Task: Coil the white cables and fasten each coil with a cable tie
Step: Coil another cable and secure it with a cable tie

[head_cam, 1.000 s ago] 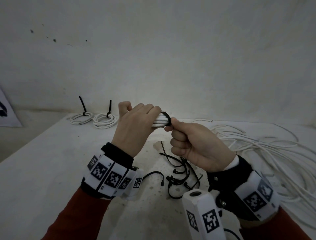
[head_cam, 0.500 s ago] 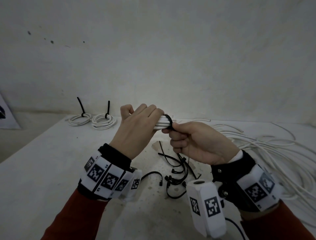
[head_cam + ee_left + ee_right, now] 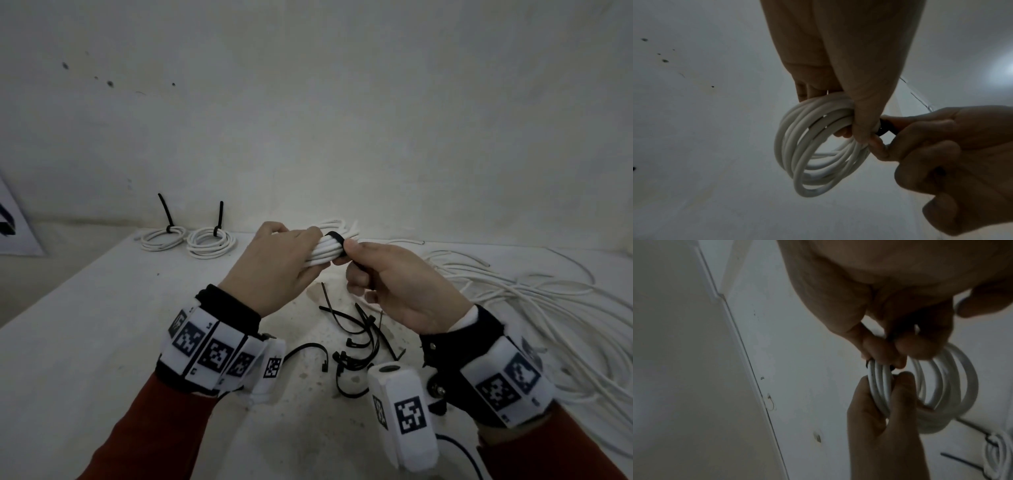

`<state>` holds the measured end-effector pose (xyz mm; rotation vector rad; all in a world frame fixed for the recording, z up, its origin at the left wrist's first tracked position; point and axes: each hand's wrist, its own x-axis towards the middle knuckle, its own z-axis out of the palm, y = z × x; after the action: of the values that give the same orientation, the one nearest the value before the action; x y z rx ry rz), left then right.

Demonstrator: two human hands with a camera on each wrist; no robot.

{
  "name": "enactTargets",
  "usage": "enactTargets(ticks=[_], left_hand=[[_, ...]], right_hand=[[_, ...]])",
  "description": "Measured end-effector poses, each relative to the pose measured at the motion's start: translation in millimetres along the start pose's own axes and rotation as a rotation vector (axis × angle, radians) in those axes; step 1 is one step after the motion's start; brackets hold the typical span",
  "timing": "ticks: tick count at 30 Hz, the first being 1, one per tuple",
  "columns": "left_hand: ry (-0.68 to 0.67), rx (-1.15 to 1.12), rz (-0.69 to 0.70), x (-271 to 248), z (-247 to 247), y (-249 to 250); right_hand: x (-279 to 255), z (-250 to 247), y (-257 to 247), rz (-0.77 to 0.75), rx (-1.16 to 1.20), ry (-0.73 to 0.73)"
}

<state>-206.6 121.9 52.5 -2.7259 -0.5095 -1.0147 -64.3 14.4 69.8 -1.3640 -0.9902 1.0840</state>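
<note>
My left hand (image 3: 281, 263) grips a white cable coil (image 3: 325, 251) and holds it up above the table. A black cable tie (image 3: 335, 236) wraps around the coil beside my left fingers. My right hand (image 3: 383, 270) pinches the tie, its tail running down through the curled fingers. In the left wrist view the coil (image 3: 813, 154) hangs as a ring below my left hand, with the right hand (image 3: 953, 154) at its right side. The right wrist view shows the coil (image 3: 941, 386) and the tie's black band (image 3: 890, 366) pinched between fingertips.
Two tied coils (image 3: 161, 236) (image 3: 210, 241) with upright black tie tails lie at the table's back left. Several loose black cable ties (image 3: 356, 335) lie below my hands. A heap of loose white cable (image 3: 548, 308) covers the table's right side. A wall stands close behind.
Both hands and the coil have stayed nearly in place. My right hand has turned slightly and its fingers have shifted along the tie's tail.
</note>
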Motion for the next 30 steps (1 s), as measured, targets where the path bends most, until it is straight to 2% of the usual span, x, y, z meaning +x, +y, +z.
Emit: enactTargets(ticks=[3,6,8,18,21,25,26,27,30], left_hand=[[-0.012,0.003,0.026,1.0,-1.3,-1.8],[0.013,0.019,0.041,2.0,-2.2,-1.1],[0.043,0.04,0.054,2.1,-3.0,0.4],[0.075,0.021,0.02,2.9,-3.3,-2.3],[0.07,-0.189,-0.06,3.1,-9.1,-4.8],[0.061,-0.516,-0.356,1.7,-17.6,-7.9],[0.076,-0.584,-0.404,0.8,-19.9,-10.0],[0.089,-0.653,-0.438,0.2,-22.2,-12.0],[0.051,-0.866,-0.507,-0.7,-28.6,-14.0]], right_hand=[[0.6,-6.6,-1.5,0.028,-0.04,-0.031],[1.2,-7.7,-3.2,0.046,0.156,-0.099],[1.3,-6.3,-2.8,0.058,0.205,-0.114],[-0.8,7.1,-0.9,-0.002,0.339,-0.046],[-2.0,6.5,-1.1,-0.043,0.169,0.006],[-1.9,-5.2,-4.1,-0.305,-0.246,0.394],[-2.6,-8.6,-5.1,-0.329,-0.306,0.435],[-3.9,-11.2,-5.7,-0.312,-0.361,0.406],[-4.5,-9.8,-5.6,-0.191,-0.38,0.155]])
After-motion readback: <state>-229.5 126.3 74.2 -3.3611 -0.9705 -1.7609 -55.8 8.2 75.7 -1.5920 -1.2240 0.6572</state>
